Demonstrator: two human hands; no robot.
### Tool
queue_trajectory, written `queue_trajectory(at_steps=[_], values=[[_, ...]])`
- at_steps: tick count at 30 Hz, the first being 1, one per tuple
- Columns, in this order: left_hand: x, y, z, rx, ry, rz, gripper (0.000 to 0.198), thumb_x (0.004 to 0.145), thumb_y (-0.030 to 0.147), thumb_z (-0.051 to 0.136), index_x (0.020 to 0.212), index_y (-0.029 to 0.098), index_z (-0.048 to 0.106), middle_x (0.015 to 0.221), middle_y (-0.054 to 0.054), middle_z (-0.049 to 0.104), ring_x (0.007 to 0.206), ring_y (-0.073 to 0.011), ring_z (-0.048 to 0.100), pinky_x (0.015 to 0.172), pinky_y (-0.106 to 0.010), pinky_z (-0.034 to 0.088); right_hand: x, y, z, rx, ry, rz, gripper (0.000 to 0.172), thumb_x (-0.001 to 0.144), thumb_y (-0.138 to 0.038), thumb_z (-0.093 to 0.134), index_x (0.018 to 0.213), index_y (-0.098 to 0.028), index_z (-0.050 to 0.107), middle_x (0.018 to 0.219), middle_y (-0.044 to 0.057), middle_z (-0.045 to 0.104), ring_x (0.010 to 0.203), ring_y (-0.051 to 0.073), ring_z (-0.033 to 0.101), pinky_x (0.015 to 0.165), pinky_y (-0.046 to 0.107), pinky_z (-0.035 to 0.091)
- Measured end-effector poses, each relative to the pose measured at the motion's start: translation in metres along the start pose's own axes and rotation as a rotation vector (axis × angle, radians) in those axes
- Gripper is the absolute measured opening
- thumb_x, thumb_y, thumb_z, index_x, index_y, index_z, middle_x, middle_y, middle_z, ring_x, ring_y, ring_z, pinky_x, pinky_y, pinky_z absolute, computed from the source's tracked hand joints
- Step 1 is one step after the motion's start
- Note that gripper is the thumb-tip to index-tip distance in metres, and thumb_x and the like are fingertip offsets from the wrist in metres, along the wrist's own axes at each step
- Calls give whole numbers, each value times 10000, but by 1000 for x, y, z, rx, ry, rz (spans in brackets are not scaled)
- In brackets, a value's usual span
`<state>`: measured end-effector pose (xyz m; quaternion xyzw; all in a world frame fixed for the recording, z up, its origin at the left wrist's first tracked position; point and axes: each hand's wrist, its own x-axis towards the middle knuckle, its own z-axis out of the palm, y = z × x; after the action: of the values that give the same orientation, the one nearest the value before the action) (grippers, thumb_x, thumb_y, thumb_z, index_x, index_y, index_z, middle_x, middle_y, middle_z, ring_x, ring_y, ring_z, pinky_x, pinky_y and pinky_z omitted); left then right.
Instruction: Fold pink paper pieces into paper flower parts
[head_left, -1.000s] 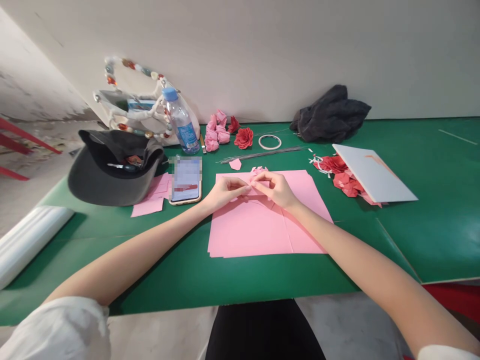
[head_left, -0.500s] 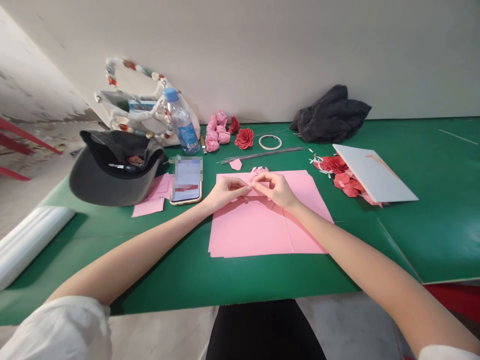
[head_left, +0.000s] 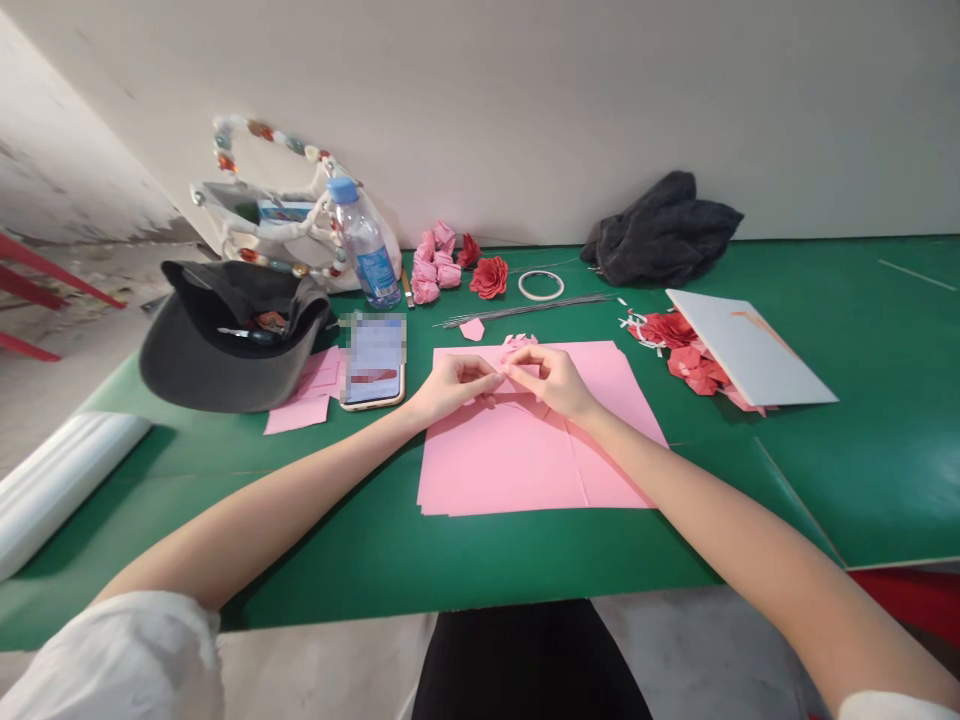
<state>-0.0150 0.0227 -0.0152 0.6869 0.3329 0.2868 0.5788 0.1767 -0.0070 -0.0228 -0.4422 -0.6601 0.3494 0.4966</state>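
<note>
Here left hand, right hand meet, fingers pinching small pink piece (over pink paper stack).

Bright, even, diffuse light from above; no hard source in view. Shadows soft: faint band beside left forearm on green table, darker pool under black cap. Mild sheen on table toward right. White roll at left edge near blown out. Centre sharp: left hand and right hand crisp, but pink piece pinched between them too small to resolve folds. Phone screen pixelated. Wide-angle bend at edges: table front curves, left wall leans. White sleeve at bottom corner soft.
</note>
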Motion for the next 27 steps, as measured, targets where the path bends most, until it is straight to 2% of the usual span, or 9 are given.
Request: queue_trajectory(at_steps=[11,14,19,23,27], values=[[1,-4,-1,-8,1,13,297,797,397,706,828,106,657,664,-50,678,599,-145,686,467,-173,426,0,-2,0,-1,-2,12,216,794,-394,667,754,-181,671,832,63,705,868,226,654,841,387,477],[1,-5,0,-9,6,25,297,794,390,711,836,101,657,678,-50,677,591,-137,681,474,-172,437,0,-1,0,-17,-37,-6,210,801,-388,665,755,-183,670,825,54,698,873,221,641,870,397,464],[0,-2,2,8,4,63,309,788,402,709,820,101,646,682,-41,670,581,-123,665,535,-196,495,0,1,1,2,-101,-10,245,825,-403,640,764,-168,664,823,55,683,849,207,637,832,368,486],[0,2,2,8,62,85,294,804,398,689,793,113,617,647,-16,630,551,-108,636,505,-184,474,0,3,-1,-11,-22,-13,231,872,-394,582,845,-183,671,902,58,691,878,197,641,843,352,488],[-1,4,0,10,109,98,288,834,402,652,790,124,588,638,-16,626,540,-104,620,489,-177,447,0,6,-2,49,87,-3,178,805,-361,674,873,-200,641,953,48,679,849,181,650,793,325,516]])
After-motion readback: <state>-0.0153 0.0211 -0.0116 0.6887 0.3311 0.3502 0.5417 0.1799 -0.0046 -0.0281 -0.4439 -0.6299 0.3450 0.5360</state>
